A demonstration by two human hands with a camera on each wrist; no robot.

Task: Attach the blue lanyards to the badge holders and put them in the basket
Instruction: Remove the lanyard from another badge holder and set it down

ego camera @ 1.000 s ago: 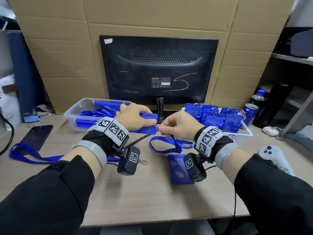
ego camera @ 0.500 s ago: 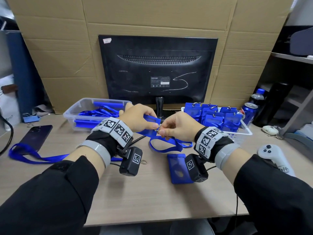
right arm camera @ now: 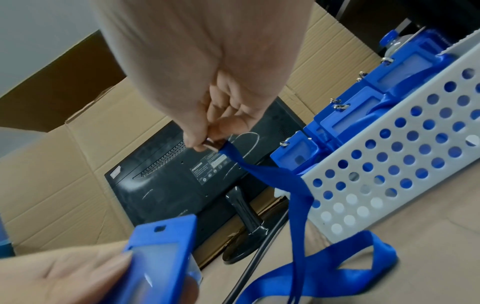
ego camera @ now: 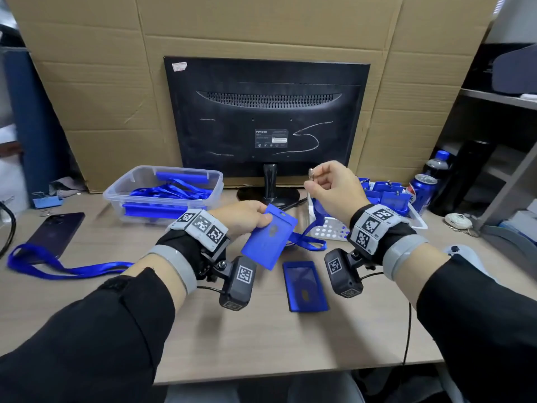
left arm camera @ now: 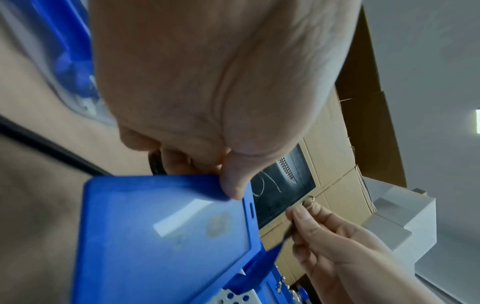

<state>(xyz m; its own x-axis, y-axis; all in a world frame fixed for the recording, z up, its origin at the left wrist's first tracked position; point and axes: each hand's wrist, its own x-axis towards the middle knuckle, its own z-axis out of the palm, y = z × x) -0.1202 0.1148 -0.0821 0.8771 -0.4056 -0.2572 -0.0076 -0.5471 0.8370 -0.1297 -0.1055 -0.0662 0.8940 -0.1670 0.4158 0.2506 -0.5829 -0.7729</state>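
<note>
Fingers and thumb of the left hand (ego camera: 245, 217) pinched a blue badge holder (ego camera: 268, 236) by its top edge, tilted, in front of the monitor (ego camera: 266, 117). Up nearer the monitor's base, the right hand (ego camera: 334, 189) pinched the lanyard (right arm camera: 291, 197) by its metal clip (ego camera: 311, 173), apart from the holder; the strap trailed to the desk beside the white basket (right arm camera: 405, 164) of finished badges.
</note>
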